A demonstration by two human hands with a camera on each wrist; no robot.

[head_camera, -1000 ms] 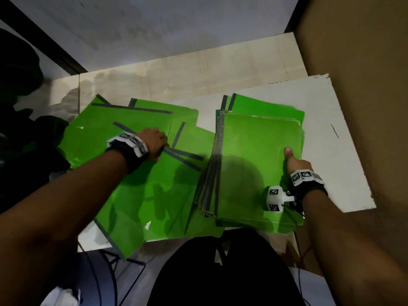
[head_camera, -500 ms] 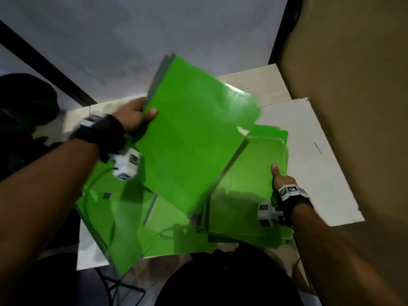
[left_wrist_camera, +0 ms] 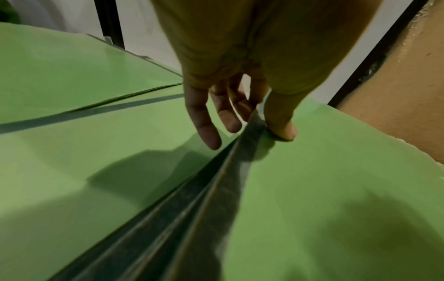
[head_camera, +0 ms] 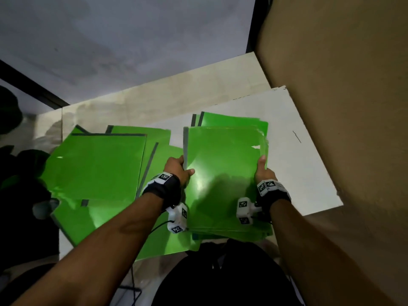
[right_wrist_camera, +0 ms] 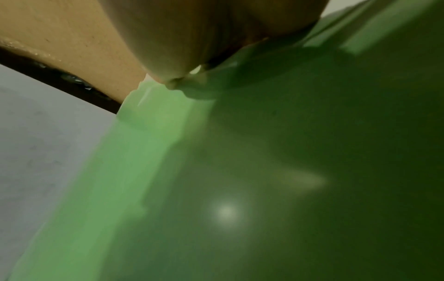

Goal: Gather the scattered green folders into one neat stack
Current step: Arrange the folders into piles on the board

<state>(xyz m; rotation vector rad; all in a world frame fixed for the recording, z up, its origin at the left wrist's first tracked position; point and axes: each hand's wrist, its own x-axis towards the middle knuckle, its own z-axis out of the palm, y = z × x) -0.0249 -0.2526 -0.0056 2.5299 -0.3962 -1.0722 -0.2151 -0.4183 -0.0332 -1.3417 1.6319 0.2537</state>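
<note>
A stack of green folders (head_camera: 225, 173) with grey spines lies on the white board, right of centre. My left hand (head_camera: 184, 167) grips its left spine edge, thumb on the top folder and fingers down the side. The left wrist view shows that thumb (left_wrist_camera: 281, 123) pressing the top sheet beside the grey spines (left_wrist_camera: 216, 190). My right hand (head_camera: 262, 166) holds the stack's right edge, thumb on top and fingers hidden below. The right wrist view is blurred, with the hand (right_wrist_camera: 182, 76) against the green sheet (right_wrist_camera: 264, 171). Several loose green folders (head_camera: 97, 164) lie overlapping to the left.
A tall brown cardboard wall (head_camera: 342, 107) stands close on the right. The white board (head_camera: 309, 173) rests on a pale wooden surface (head_camera: 176, 96). A dark bag (head_camera: 220, 274) sits at the near edge, and dark objects (head_camera: 13, 155) crowd the left.
My left hand lifted a folder from the left pile, carried it right and laid it on the stack. It now grips the stack's left edge. The right hand stayed on the right edge.
</note>
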